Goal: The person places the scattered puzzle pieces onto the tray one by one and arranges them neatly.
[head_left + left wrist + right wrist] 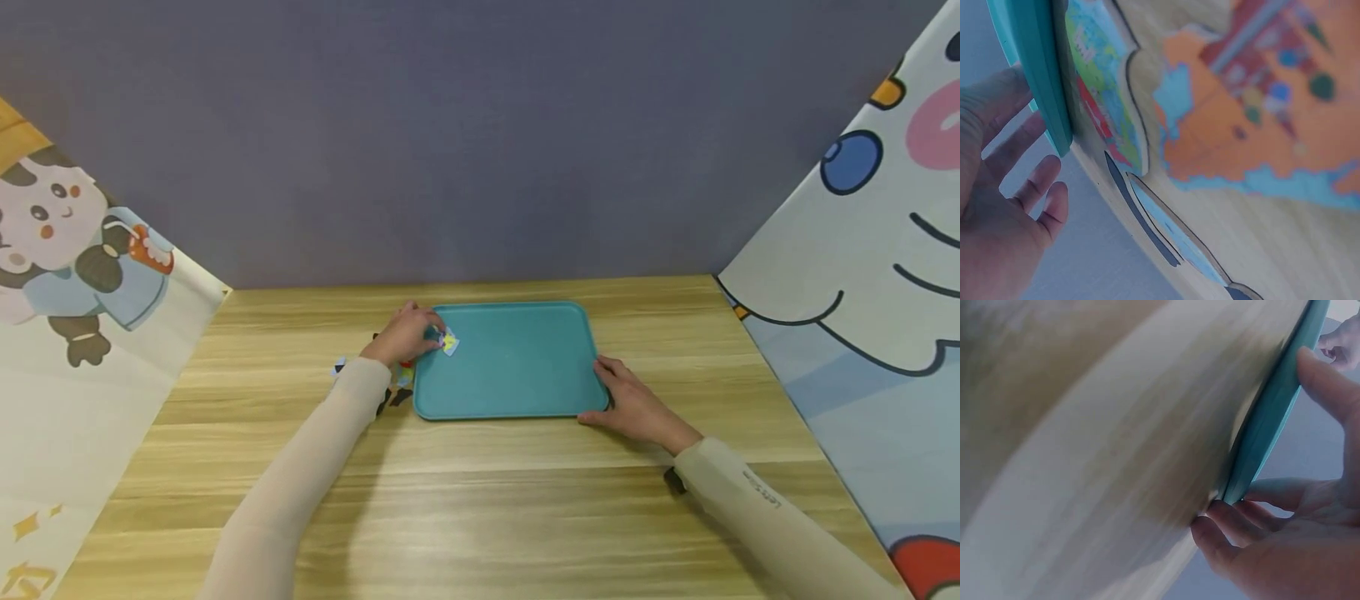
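Note:
A teal tray (517,360) lies on the wooden table. Over its left end, my left hand (405,335) pinches a small flat puzzle piece (449,342), pale blue with yellow, between thumb and fingertips. The left wrist view shows the left hand (1007,181) behind the tray's rim (1041,69), which hides the piece. At the near right corner of the tray, my right hand (630,404) grips the edge, thumb along the front and fingers along the right side. In the right wrist view, this hand's fingers (1229,528) curl at the rim (1266,419).
Several flat, printed wooden pieces lie left of the tray, partly under the left forearm; one is orange (1254,106), another green and blue (1100,75). A grey wall (480,150) rises behind the table (480,500). Cartoon panels (847,275) flank both sides.

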### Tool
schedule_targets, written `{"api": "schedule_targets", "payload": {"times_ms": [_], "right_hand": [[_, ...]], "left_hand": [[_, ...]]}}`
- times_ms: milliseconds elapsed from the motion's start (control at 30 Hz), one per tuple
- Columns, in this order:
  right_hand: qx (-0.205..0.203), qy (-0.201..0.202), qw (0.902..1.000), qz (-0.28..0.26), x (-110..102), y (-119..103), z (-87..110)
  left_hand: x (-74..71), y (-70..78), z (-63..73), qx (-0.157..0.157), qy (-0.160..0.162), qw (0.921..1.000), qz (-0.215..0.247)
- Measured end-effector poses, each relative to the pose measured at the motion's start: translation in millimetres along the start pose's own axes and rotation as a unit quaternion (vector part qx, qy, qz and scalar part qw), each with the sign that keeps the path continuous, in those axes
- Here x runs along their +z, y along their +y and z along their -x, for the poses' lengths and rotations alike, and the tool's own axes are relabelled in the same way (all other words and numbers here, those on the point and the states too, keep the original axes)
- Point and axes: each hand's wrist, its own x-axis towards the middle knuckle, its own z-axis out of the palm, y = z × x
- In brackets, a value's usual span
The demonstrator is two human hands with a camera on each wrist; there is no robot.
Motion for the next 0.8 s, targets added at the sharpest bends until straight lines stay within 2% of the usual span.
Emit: {"api": "schedule_targets", "payload": {"times_ms": [300, 800], "right_hand": [[-0.004, 0.006, 1.0, 0.002, 1, 1, 1.6], [-0.011, 0.012, 0.9998, 0.009, 3, 2, 2.4]], "left_hand": [[-1.4, 1.3, -2.5, 0.004, 0.003, 1.0, 0.003], [-8.7, 1.1, 8.5, -0.016, 0.026, 0.9992, 0.026]]}}
